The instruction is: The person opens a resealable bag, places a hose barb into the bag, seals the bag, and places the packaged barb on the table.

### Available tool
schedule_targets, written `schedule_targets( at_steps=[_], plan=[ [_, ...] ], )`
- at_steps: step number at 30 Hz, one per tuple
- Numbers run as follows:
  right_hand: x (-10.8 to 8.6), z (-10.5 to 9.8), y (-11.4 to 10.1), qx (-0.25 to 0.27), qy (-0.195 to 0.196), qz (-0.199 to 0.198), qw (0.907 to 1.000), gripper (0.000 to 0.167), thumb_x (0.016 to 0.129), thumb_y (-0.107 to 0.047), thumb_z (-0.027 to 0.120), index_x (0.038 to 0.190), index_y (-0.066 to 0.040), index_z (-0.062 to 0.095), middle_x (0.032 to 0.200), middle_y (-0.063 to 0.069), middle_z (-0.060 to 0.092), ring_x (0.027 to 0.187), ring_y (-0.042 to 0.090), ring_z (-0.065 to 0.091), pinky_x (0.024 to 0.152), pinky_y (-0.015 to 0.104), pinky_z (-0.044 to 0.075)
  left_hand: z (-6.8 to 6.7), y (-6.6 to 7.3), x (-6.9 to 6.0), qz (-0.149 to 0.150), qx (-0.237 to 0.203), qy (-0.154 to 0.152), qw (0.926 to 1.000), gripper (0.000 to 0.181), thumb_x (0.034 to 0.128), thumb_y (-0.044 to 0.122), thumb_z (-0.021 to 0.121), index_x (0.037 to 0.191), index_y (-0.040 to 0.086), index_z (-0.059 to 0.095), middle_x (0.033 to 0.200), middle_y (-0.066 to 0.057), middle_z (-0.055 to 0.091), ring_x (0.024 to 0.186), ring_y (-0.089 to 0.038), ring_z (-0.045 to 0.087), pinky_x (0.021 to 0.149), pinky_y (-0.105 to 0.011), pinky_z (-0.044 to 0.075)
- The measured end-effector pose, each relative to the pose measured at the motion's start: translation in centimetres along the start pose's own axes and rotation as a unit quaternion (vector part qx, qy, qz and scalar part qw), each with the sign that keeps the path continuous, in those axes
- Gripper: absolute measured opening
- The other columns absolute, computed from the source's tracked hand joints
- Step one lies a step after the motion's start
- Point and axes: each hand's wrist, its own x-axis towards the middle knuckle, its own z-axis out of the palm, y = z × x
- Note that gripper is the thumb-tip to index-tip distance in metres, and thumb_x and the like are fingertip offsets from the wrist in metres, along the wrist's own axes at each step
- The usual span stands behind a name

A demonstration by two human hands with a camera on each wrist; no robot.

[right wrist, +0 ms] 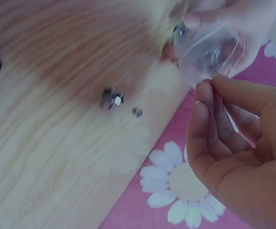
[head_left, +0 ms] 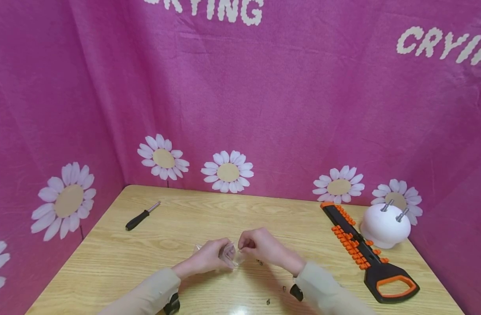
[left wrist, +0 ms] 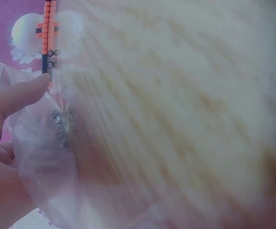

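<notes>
A clear plastic zip bag (head_left: 227, 253) with a red line along its mouth is gripped by my left hand (head_left: 210, 256), thumb on one side. In the right wrist view the bag (right wrist: 209, 52) bulges open between the hands. My right hand (head_left: 264, 247) pinches at the bag's rim with thumb and fingertips; whether a small part is also between them is hidden. Small metal pieces (right wrist: 112, 98), perhaps nuts, lie on the table near the right hand. More metal pieces (left wrist: 60, 128) show by the bag in the left wrist view, blurred.
A black-handled screwdriver (head_left: 138, 220) lies at the table's left. To the right are a black tool holder with orange clips (head_left: 356, 243) and a white rounded object with two metal posts (head_left: 384, 225). Pink fabric with daisies (head_left: 264, 109) hangs behind the wooden table (head_left: 224, 205).
</notes>
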Motion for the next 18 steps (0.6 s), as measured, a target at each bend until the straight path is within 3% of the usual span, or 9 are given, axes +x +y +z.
schedule_targets(
  at_steps=[5, 9, 13, 18],
  plan=[
    [0.1, 0.4, -0.7, 0.022, -0.02, -0.006, 0.9995, 0.008, 0.087, 0.005, 0.067, 0.092, 0.0, 0.07, 0.083, 0.011, 0.075, 0.068, 0.002, 0.062, 0.062, 0.012, 0.05, 0.0, 0.0, 0.0, -0.004, 0.017, 0.006, 0.9998, 0.035, 0.0745, 0.011, 0.085, 0.1, 0.008, 0.06, 0.09, 0.001, 0.063, 0.077, -0.006, 0.052, 0.067, -0.019, 0.045],
    [0.2, 0.1, -0.6, 0.022, -0.011, 0.004, 0.9997, 0.009, 0.087, 0.006, 0.067, 0.093, 0.0, 0.07, 0.085, 0.011, 0.074, 0.072, 0.006, 0.066, 0.066, 0.013, 0.052, 0.1, -0.1, 0.1, 0.001, 0.006, 0.006, 1.0, 0.034, 0.0745, 0.009, 0.084, 0.098, 0.006, 0.06, 0.089, 0.0, 0.063, 0.077, -0.005, 0.053, 0.067, -0.018, 0.046],
    [0.2, -0.6, 0.3, 0.012, 0.008, 0.019, 0.9997, 0.007, 0.087, 0.005, 0.067, 0.091, 0.0, 0.068, 0.085, 0.009, 0.073, 0.077, 0.01, 0.068, 0.07, 0.016, 0.054, 0.1, -0.1, 0.1, 0.004, -0.012, 0.002, 0.9999, 0.033, 0.0744, 0.005, 0.084, 0.096, 0.005, 0.059, 0.088, 0.001, 0.063, 0.074, -0.002, 0.054, 0.068, -0.018, 0.048],
    [0.3, -0.9, 2.6, -0.015, 0.025, 0.024, 0.9993, 0.006, 0.086, 0.004, 0.07, 0.089, 0.0, 0.068, 0.082, 0.009, 0.074, 0.074, 0.01, 0.067, 0.069, 0.017, 0.053, 0.1, -0.2, 0.0, 0.004, -0.003, 0.005, 1.0, 0.034, 0.0739, 0.004, 0.084, 0.096, 0.005, 0.059, 0.089, 0.0, 0.064, 0.077, -0.004, 0.054, 0.071, -0.018, 0.047]
  ],
)
